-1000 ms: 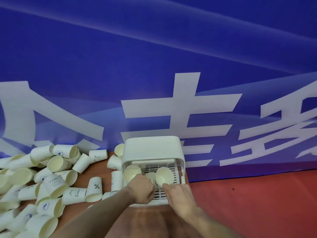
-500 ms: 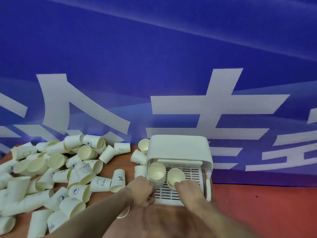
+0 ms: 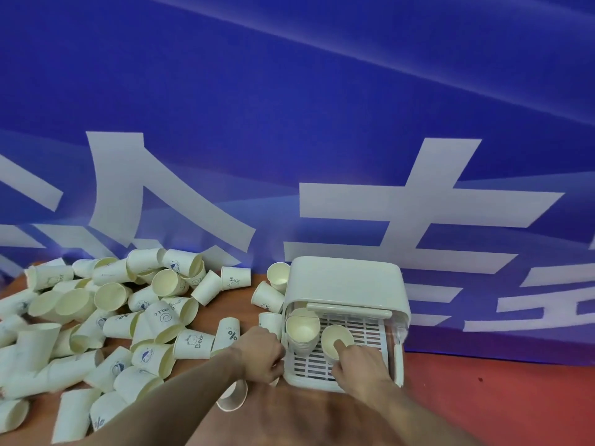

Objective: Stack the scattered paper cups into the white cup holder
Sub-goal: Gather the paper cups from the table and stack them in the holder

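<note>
On the brown tabletop, my right hand pinches a cream paper cup inside the white plastic cup holder, beside a stack. My left hand looks curled, holding nothing I can see. Next, I think, nest it. Loose cups read "HELLO", "%".

The white cup holder opens only toward the near table edge; its roof closes the top. Inside, a cup stack fills the left side and a tilted cup the middle, so the slatted tray is free at right. Scattered cups crowd the table's left part.
</note>
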Demonstrator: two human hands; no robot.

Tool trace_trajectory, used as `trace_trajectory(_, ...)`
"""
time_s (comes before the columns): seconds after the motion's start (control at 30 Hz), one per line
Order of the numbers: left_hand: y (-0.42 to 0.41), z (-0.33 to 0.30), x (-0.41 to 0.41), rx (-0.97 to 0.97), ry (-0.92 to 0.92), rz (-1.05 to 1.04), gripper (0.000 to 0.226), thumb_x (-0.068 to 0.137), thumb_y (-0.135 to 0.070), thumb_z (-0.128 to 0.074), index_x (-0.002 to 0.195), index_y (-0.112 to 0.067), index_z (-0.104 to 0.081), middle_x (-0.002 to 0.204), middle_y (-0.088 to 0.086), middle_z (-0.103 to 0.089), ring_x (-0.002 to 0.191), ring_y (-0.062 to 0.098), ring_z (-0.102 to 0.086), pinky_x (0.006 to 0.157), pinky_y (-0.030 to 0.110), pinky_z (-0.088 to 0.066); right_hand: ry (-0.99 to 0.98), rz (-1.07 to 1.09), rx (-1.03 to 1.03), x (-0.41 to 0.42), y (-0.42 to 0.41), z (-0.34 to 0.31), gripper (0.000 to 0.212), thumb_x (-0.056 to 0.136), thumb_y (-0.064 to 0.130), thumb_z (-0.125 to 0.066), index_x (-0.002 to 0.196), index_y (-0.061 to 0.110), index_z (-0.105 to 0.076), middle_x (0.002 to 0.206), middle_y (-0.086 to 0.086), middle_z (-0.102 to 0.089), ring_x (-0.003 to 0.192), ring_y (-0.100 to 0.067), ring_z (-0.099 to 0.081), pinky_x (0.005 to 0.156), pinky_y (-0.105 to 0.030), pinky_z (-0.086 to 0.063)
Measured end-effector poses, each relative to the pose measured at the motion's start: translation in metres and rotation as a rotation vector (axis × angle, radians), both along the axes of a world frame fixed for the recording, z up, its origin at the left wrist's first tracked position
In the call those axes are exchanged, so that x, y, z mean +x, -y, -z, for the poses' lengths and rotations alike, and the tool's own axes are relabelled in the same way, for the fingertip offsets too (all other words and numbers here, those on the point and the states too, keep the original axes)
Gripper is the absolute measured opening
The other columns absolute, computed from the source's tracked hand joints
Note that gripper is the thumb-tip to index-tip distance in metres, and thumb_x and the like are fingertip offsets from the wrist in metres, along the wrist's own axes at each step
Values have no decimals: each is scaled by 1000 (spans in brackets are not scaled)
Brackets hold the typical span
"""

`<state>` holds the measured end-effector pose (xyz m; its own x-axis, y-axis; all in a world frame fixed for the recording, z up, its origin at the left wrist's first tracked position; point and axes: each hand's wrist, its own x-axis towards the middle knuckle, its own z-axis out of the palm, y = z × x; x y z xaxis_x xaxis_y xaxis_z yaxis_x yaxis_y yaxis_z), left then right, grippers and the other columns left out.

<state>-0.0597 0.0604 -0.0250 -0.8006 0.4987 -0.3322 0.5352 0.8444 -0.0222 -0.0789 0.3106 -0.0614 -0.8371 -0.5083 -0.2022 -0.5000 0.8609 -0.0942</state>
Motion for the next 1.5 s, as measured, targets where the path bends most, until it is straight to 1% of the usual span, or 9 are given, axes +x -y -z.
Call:
trace_trajectory(0.17, 20, -19, 6, -66, -52, -70, 34, 88, -39, -39, 73, -13, -56, 74, 11, -64, 60, 28, -46, 58, 32, -35, -54, -45, -64, 13, 21, -18, 36, 90, 41, -30, 90, 18, -58, 86, -6, -68, 81, -31, -64, 64, -34, -34)
trace_trajectory(0.27, 37, -26, 16, -88, -72, -149, 34, 88, -40, -38, 69, -15, -51, 78, 11, -65, 65, 31, -51, 60, 34, -38, -45, -92, -88, 27, 47, -30, 32, 89, 40, -33, 77, 18, -52, 87, -11, -67, 82, -35, -62, 66, -35, -31)
trace_trajectory(0.4, 64, -27, 36, -115, -133, -249, 39, 88, -44, -37, 84, -15, -64, 88, 8, -67, 79, 32, -62, 60, 32, -31, -57, -165, -103, 40, 84, -47, 35, 92, 39, -35, 86, 14, -59, 88, -13, -66, 82, -36, -60, 64, -35, -29)
trace_trajectory(0.53, 94, -31, 53, -139, -151, -359, 40, 89, -47, -38, 88, -17, -65, 90, 7, -69, 83, 29, -64, 62, 32, -36, -95, -214, -144, 43, 119, -67, 34, 91, 39, -35, 86, 14, -58, 87, -14, -65, 79, -37, -59, 62, -35, -27)
trace_trajectory(0.63, 115, -35, 64, -155, -157, -415, 40, 91, -47, -38, 88, -17, -64, 90, 6, -69, 83, 27, -63, 62, 31, -34, -116, -223, -165, 43, 144, -79, 32, 90, 39, -37, 86, 17, -60, 88, -10, -67, 81, -34, -61, 62, -33, -30)
trace_trajectory(0.77, 146, -39, 76, -151, -152, -491, 40, 90, -48, -38, 92, -16, -63, 94, 6, -67, 86, 26, -63, 64, 32, -33, -107, -214, -165, 42, 174, -93, 26, 88, 38, -38, 80, 21, -56, 87, -7, -67, 81, -32, -61, 61, -32, -32)
trace_trajectory(1.03, 216, -50, 73, -159, -216, -604, 42, 91, -51, -38, 100, -19, -64, 101, 3, -66, 93, 24, -63, 64, 31, -36, -89, -159, -162, 37, 242, -112, 21, 88, 35, -40, 75, 20, -47, 86, -8, -66, 82, -31, -61, 64, -33, -35)
trace_trajectory(1.23, 254, -38, 58, -133, -143, -662, 43, 91, -51, -40, 108, -18, -62, 108, 2, -64, 97, 24, -63, 67, 32, -39, -97, -109, -178, 27, 286, -110, 20, 88, 34, -39, 74, 22, -48, 87, -6, -68, 81, -29, -62, 62, -32, -32)
trace_trajectory(1.5, 272, -6, 37, -81, -52, -623, 40, 91, -47, -41, 107, -16, -61, 108, 5, -64, 99, 24, -61, 67, 31, -38, -43, -55, -106, -5, 329, -90, 26, 91, 33, -39, 87, 16, -58, 92, -7, -67, 86, -30, -63, 66, -33, -39)
